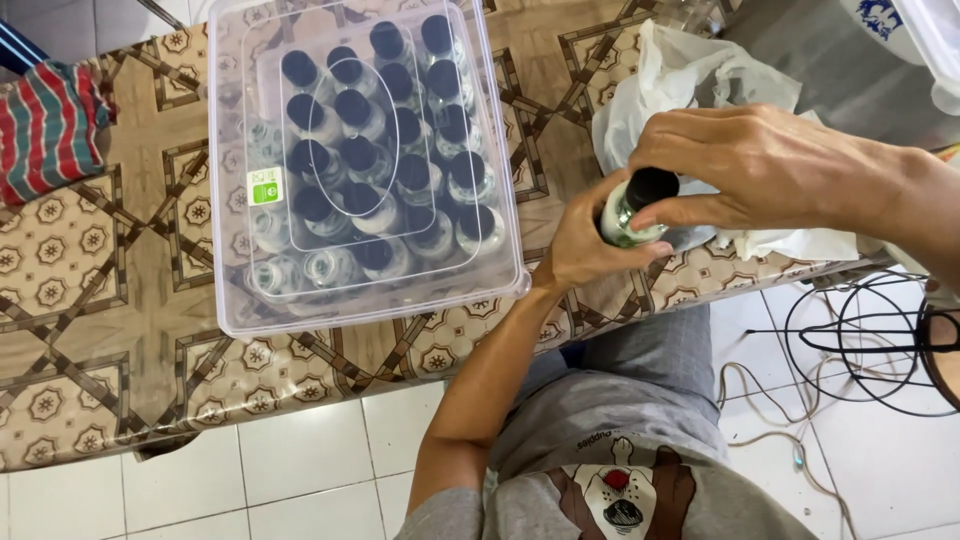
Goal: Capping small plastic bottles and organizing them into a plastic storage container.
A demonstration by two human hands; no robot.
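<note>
My left hand (580, 245) grips a small clear bottle (622, 218) from below, over the table's near edge. My right hand (760, 165) comes from the right, its fingers closed around the bottle's black cap (652, 186). To the left stands a clear plastic box (240, 300) holding several similar small bottles with black caps (360, 110); a transparent lid lies over them.
The table (90, 300) wears a brown patterned cloth. A white plastic bag (680, 75) lies behind my hands. A striped red and green cloth (45, 125) sits at the far left. A wire fan guard (870, 340) and cables lie on the white tiled floor at right.
</note>
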